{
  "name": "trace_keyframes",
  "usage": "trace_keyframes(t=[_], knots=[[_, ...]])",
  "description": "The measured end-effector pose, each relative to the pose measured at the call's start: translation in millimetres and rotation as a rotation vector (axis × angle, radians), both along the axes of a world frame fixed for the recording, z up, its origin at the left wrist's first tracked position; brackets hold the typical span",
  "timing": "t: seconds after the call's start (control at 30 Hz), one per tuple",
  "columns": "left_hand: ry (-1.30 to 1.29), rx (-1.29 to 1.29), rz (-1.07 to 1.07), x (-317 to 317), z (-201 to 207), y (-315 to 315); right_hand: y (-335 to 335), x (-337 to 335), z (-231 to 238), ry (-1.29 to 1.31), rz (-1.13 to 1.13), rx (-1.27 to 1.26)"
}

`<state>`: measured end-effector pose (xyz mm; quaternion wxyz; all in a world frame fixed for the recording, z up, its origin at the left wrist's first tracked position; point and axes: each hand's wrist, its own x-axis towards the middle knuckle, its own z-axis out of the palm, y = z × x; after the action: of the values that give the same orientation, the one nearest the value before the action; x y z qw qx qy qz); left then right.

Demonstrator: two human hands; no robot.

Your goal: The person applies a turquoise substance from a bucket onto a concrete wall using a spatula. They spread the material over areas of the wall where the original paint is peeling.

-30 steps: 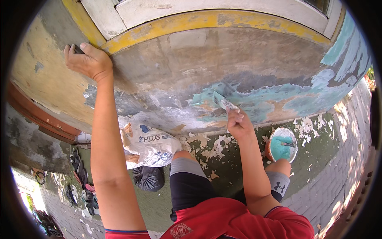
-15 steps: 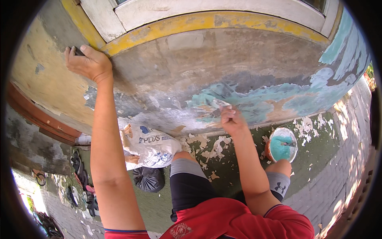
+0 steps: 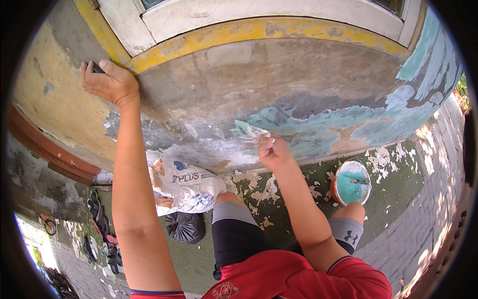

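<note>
My right hand (image 3: 274, 152) grips a paintbrush (image 3: 255, 131) by its pale, smeared handle. The brush's teal-coated tip meets the wall (image 3: 298, 74) at the left end of a patch of teal paint (image 3: 318, 124). Up at the left, my left hand (image 3: 112, 82) is raised to the wall beside the corner of the yellow frame (image 3: 209, 42). Its fingers are curled, and a small dark thing (image 3: 98, 68) shows between thumb and fingers; its kind is unclear. A bucket (image 3: 351, 183) holding teal paint stands by my right knee, with a stick-like tool resting inside.
A white printed sack (image 3: 191, 187) lies against the wall's foot, with a tied black plastic bag (image 3: 185, 227) below it. Paint flakes (image 3: 264, 194) litter the green floor. Several sandals (image 3: 102, 224) lie at the left. Above the yellow frame is a white door or window (image 3: 274, 14).
My right hand has swept the paintbrush to the left along the wall, to the edge of the teal patch. The left hand stays at nearly the same spot.
</note>
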<state>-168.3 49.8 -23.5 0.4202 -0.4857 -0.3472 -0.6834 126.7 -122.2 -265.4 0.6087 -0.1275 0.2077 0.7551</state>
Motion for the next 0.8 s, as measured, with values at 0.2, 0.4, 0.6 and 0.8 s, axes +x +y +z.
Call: trace_keyframes(t=[0.2, 0.4, 0.6, 0.8], knots=[[0.005, 0.001, -0.001, -8.1, -1.8, -0.4, -53.3, 39.1, 1.2, -0.037, 0.027, 0.07], [0.001, 0.006, 0.01, -4.8, -2.1, 2.3, -24.8, -14.4, -33.6, -0.189, 0.144, 0.038], [0.009, 0.025, 0.006, -4.8, 0.0, 2.3, 7.8, 12.4, -32.0, -0.197, -0.039, -0.026], [0.013, 0.014, 0.025, -13.9, 1.3, -0.5, -41.8, 49.0, -22.5, -0.126, 0.093, 0.082]])
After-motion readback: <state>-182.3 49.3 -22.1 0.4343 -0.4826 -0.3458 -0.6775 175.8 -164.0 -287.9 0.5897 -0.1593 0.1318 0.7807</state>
